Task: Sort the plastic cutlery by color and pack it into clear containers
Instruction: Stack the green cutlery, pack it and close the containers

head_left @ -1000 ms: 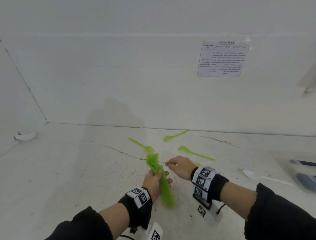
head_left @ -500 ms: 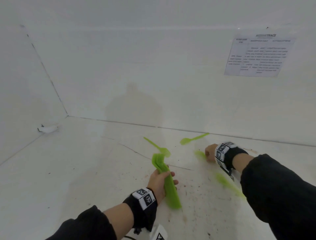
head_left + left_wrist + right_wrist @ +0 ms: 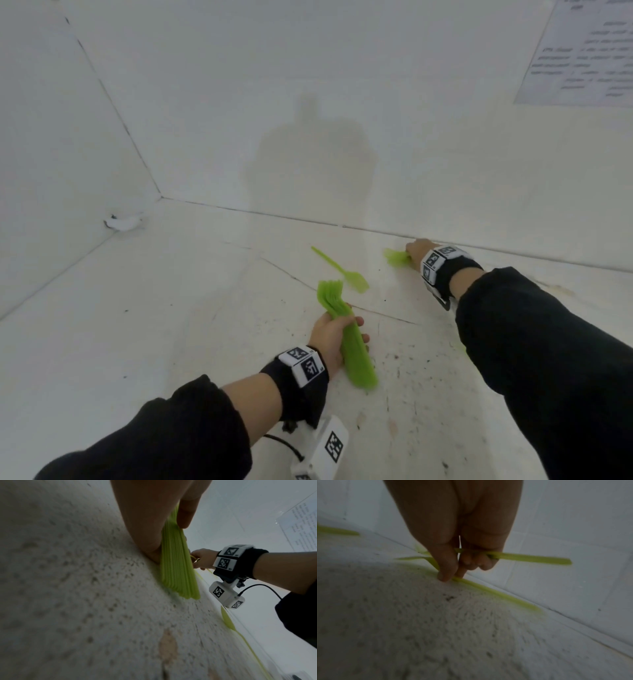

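- The left hand [image 3: 330,334] is gripping a bundle of green cutlery [image 3: 346,337], its handle ends resting on the white counter [image 3: 137,325].
- The right hand [image 3: 416,251] is reaching to the back wall [image 3: 445,154]; only the right wrist view is showing it holding one green piece [image 3: 530,559] while pinching another [image 3: 496,595] off the counter.
- A loose green fork [image 3: 342,270] is lying between the hands, with open counter stretching left.
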